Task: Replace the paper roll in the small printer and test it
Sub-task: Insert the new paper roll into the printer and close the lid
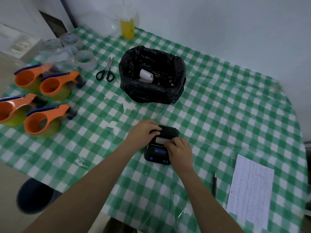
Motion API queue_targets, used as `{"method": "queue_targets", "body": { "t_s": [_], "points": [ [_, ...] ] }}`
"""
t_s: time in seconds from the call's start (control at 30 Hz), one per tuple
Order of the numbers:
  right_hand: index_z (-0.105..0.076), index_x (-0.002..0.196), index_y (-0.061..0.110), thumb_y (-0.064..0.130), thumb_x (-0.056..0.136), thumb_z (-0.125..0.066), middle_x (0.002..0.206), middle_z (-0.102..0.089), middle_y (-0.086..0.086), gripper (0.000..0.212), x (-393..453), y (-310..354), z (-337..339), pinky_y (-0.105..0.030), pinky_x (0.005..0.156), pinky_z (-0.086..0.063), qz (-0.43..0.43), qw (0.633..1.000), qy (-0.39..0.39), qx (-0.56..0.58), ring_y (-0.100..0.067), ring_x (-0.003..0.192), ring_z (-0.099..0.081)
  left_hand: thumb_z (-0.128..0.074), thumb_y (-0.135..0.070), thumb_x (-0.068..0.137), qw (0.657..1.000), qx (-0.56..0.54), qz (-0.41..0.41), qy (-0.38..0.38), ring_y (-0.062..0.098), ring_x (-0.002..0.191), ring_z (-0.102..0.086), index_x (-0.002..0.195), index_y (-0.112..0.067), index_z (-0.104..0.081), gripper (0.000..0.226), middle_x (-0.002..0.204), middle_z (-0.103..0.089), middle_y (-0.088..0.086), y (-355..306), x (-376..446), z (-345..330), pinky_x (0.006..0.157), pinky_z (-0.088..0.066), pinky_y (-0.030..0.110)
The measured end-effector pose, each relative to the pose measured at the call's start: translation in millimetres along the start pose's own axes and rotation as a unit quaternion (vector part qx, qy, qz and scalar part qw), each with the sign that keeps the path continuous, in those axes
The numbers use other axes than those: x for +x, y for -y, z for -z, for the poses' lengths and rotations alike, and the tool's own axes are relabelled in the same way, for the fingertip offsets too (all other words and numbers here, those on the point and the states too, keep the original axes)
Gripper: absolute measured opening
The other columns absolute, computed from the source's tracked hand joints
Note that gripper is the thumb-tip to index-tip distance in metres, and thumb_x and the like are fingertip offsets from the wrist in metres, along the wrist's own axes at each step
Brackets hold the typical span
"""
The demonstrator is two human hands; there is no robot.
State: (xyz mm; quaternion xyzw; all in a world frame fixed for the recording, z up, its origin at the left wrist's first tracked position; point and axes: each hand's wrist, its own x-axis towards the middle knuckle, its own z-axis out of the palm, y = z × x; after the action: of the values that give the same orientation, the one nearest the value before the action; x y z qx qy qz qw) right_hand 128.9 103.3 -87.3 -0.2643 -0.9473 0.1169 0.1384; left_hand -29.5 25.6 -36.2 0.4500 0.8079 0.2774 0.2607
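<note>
- Small black printer sits on the green-and-white checked table, near the front edge, a little right of centre. Its lid is tipped open toward the far side.
- White paper roll lies in the open bay, a strip of it showing between the two hands.
- Left hand is curled over the left end of the lid, fingers wrapped on its rim.
- Right hand rests on the printer's right side, fingertips bent down onto the paper at the bay's edge; cannot tell whether they pinch it or only press it.
- Lit blue screen and blue buttons show on the printer's near face.
- Bin lined with a black bag stands toward the far edge, well apart from the printer; a curled white paper piece lies inside.
- Black-handled scissors lie just left of the bin.
- Four orange tape dispensers are grouped along the left edge; clear tape rolls behind them at the far left corner.
- Yellow bottle at the far edge.
- Printed sheet and a dark pen lie near the front right corner.
</note>
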Motion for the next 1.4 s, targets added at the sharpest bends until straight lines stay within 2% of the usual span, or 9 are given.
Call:
{"method": "queue_targets", "body": {
  "t_s": [0.17,0.37,0.5,0.73,0.87,0.93,1.0,1.1,1.4],
  "points": [
    [-0.068,0.078,0.016,0.017,0.082,-0.054,0.075,-0.059,-0.003,0.015,-6,3,0,-0.028,0.058,-0.042,0.007,1.000,-0.011,0.002,-0.019,0.067,-0.048,-0.061,-0.014,0.086,1.000,0.003,-0.001,0.000,0.023,0.111,-0.052,0.110,-0.012,-0.067,0.025,0.117,-0.063,0.008,9,-11,-8,0.091,-0.037,0.022],
    [-0.069,0.079,0.015,0.021,0.084,-0.053,0.098,-0.067,-0.007,0.018,-8,3,4,-0.033,0.075,-0.051,0.017,0.999,-0.036,0.017,-0.017,0.092,-0.047,-0.062,-0.012,0.085,1.000,-0.019,0.007,-0.011,0.023,0.110,-0.053,0.109,-0.010,-0.067,0.025,0.116,-0.064,0.009,8,-11,-10,0.089,-0.037,0.021],
    [-0.070,0.081,0.016,0.023,0.084,-0.052,0.109,-0.069,-0.006,0.019,-9,3,3,-0.031,0.090,-0.039,0.029,0.998,-0.045,0.011,-0.018,0.106,-0.047,-0.062,-0.013,0.085,1.000,-0.015,0.009,-0.001,0.022,0.111,-0.053,0.110,-0.010,-0.067,0.026,0.117,-0.063,0.009,8,-10,-8,0.089,-0.035,0.020],
    [-0.070,0.082,0.012,0.019,0.085,-0.050,0.088,-0.073,-0.002,0.021,-7,2,7,-0.025,0.086,-0.039,0.036,0.998,-0.009,0.053,-0.019,0.084,-0.066,-0.051,-0.009,0.091,1.000,0.013,0.000,0.017,0.025,0.112,-0.055,0.111,-0.004,-0.066,0.026,0.120,-0.063,0.011,13,-19,-11,0.091,-0.033,0.017],
    [-0.067,0.087,0.010,0.018,0.086,-0.051,0.084,-0.071,-0.003,0.018,-5,6,9,-0.023,0.083,-0.041,-0.002,0.995,0.007,0.104,-0.014,0.081,-0.057,-0.047,-0.002,0.090,0.998,0.039,-0.033,0.038,0.029,0.120,-0.051,0.119,-0.001,-0.059,0.032,0.130,-0.057,0.013,17,-28,-14,0.102,-0.038,0.030],
    [-0.067,0.097,0.009,0.016,0.084,-0.061,0.096,-0.072,-0.007,0.016,-4,4,8,-0.023,0.089,-0.039,-0.031,0.991,0.008,0.128,-0.011,0.091,-0.051,-0.055,-0.011,0.088,0.996,0.061,-0.050,0.039,0.030,0.126,-0.046,0.124,-0.003,-0.055,0.037,0.139,-0.051,0.011,19,-32,-16,0.107,-0.037,0.035],
    [-0.064,0.111,0.008,0.022,0.082,-0.066,0.113,-0.068,-0.008,0.031,-5,0,7,-0.022,0.095,-0.041,-0.036,0.990,0.042,0.133,-0.013,0.104,-0.052,-0.063,-0.027,0.085,0.993,0.088,-0.058,0.058,0.025,0.137,-0.036,0.131,-0.008,-0.049,0.052,0.149,-0.040,0.005,23,-34,-16,0.114,-0.032,0.038],
    [-0.060,0.120,0.010,0.039,0.085,-0.054,0.125,-0.063,-0.005,0.045,-9,-5,9,-0.031,0.099,-0.044,-0.002,0.991,0.096,0.097,-0.019,0.113,-0.055,-0.063,-0.042,0.081,0.983,0.136,-0.063,0.108,0.016,0.146,-0.016,0.141,-0.015,-0.034,0.071,0.156,-0.022,-0.003,32,-34,-17,0.120,-0.017,0.036],
    [-0.060,0.121,0.011,0.040,0.079,-0.040,0.131,-0.059,-0.003,0.054,3,1,27,-0.038,0.105,-0.036,-0.006,0.986,0.148,0.071,-0.023,0.118,-0.052,-0.052,-0.054,0.083,0.962,0.229,-0.048,0.142,0.014,0.147,-0.010,0.144,-0.023,-0.025,0.073,0.158,-0.013,-0.006,35,-30,-16,0.120,-0.007,0.040]
  ]
}}
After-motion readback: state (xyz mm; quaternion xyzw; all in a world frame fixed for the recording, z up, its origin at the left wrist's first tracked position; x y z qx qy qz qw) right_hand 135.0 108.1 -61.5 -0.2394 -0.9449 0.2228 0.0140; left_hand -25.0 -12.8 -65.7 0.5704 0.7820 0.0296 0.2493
